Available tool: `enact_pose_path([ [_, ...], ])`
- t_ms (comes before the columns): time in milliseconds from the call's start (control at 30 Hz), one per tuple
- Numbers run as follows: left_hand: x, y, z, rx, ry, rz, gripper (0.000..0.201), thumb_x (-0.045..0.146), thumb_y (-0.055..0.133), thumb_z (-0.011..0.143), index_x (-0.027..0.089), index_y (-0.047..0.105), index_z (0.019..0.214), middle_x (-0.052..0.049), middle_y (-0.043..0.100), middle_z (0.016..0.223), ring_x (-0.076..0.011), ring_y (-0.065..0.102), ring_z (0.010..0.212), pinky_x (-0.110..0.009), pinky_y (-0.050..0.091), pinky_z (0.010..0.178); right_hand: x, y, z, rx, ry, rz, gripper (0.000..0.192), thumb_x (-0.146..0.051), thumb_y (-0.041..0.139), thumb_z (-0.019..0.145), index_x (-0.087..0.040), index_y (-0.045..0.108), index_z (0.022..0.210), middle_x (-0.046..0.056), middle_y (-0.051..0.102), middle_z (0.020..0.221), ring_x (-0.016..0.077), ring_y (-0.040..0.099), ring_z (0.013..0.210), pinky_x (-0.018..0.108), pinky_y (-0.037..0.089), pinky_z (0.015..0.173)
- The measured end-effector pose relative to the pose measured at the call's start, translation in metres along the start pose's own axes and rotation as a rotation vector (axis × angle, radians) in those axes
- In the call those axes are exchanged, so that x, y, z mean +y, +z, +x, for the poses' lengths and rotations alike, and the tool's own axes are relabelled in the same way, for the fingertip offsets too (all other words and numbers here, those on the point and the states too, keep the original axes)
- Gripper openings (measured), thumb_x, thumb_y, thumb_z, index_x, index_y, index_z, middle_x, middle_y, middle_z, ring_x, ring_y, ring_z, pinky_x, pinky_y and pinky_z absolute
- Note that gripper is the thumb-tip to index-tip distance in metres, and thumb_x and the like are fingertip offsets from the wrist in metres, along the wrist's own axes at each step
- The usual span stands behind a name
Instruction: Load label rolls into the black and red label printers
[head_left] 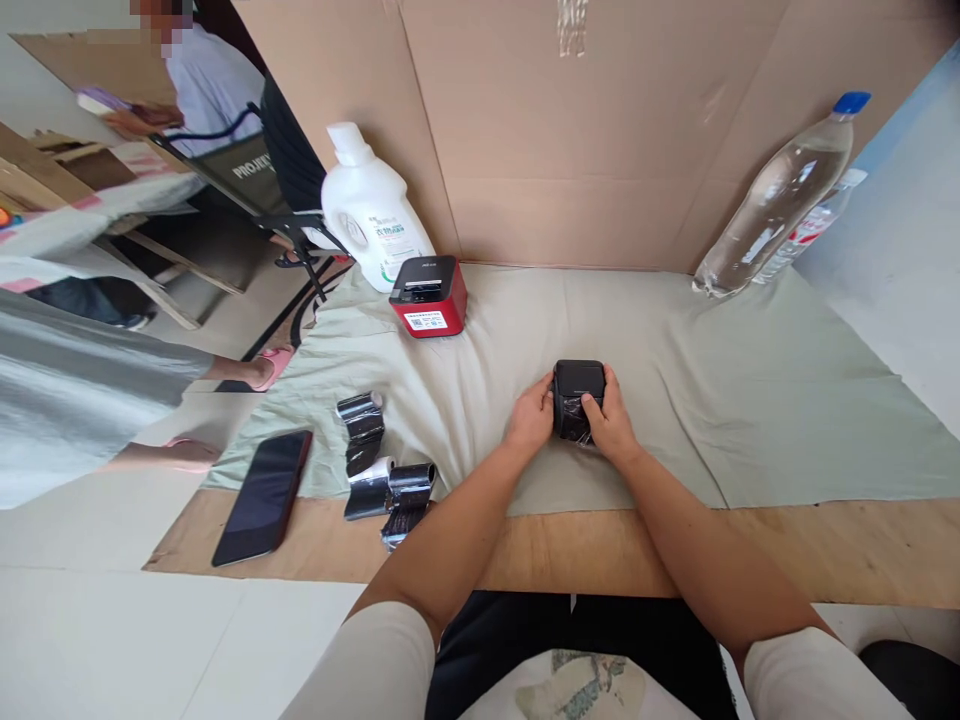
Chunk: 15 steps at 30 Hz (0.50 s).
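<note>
A small black boxy device (580, 379) with glossy, crinkled plastic over its lower part is held between my two hands, just above or on the cloth. My left hand (532, 412) closes on its left side. On the opposite side, my right hand (611, 415) grips it, with the thumb lying across the plastic-covered part. The fingers underneath are hidden. To the left lie several rolls of shiny black film (365, 430), partly unwound, near my left forearm. Farther back stands a red and black printer-like box (429, 297) with a white label.
A white detergent bottle (375, 210) stands behind the red box. A dark phone (264, 497) lies at the front left. Two clear bottles (784, 200) lean at the back right against a cardboard panel (585, 150). People are at the left, one seated (214, 85).
</note>
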<state>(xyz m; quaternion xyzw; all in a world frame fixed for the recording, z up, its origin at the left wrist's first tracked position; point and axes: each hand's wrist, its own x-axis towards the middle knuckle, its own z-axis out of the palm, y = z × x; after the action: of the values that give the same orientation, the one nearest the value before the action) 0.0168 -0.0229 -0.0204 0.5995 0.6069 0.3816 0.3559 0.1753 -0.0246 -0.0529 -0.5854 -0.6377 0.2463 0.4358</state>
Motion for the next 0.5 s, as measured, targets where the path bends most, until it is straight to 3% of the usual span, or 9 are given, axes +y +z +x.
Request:
enact_pose_path([
  [100,0.000,-0.004,0.005,-0.077,-0.138,-0.155,0.045,0.014,0.048,0.091,0.016,0.059,0.134,-0.008,0.074,0.103,-0.0156,0.067,0.073,-0.031,0.055,0.076,0.000,-0.002,0.000,-0.010,-0.006,-0.003,0.072,-0.051,0.042,0.090,-0.014,0.029,0.151,0.020,0.041,0.152,0.0318,0.040,0.141,0.057,0.031,0.117],
  [200,0.002,-0.011,0.012,-0.150,-0.265,-0.336,0.051,0.014,0.050,0.089,0.018,0.051,0.140,-0.011,0.069,0.123,-0.0037,0.049,0.045,-0.022,0.043,0.048,0.000,-0.003,0.004,-0.034,-0.015,-0.065,0.071,-0.049,0.044,0.089,-0.013,0.035,0.148,0.021,0.048,0.147,0.0346,0.045,0.137,0.059,0.033,0.115],
  [267,0.004,-0.017,0.017,-0.189,-0.306,-0.420,0.059,0.013,0.052,0.087,0.022,0.046,0.144,-0.013,0.055,0.144,0.0003,0.043,0.041,-0.020,0.033,0.039,-0.001,-0.002,0.006,-0.035,-0.027,-0.106,0.071,-0.048,0.044,0.088,-0.010,0.036,0.147,0.023,0.049,0.145,0.0360,0.046,0.135,0.060,0.034,0.114],
  [333,0.008,-0.022,0.022,-0.243,-0.346,-0.455,0.062,0.011,0.054,0.083,0.025,0.047,0.143,-0.012,0.047,0.152,0.0013,0.042,0.041,-0.019,0.027,0.036,-0.002,-0.002,0.007,-0.026,-0.028,-0.126,0.071,-0.047,0.044,0.088,-0.009,0.037,0.147,0.023,0.049,0.146,0.0362,0.047,0.135,0.060,0.035,0.114],
  [500,0.017,-0.027,0.033,-0.317,-0.463,-0.462,0.066,0.005,0.057,0.070,0.029,0.060,0.132,-0.005,0.052,0.148,0.0014,0.043,0.040,-0.018,0.024,0.034,-0.004,-0.001,0.006,-0.016,-0.001,-0.089,0.070,-0.046,0.046,0.087,-0.012,0.037,0.147,0.021,0.047,0.147,0.0344,0.045,0.136,0.058,0.034,0.115],
])
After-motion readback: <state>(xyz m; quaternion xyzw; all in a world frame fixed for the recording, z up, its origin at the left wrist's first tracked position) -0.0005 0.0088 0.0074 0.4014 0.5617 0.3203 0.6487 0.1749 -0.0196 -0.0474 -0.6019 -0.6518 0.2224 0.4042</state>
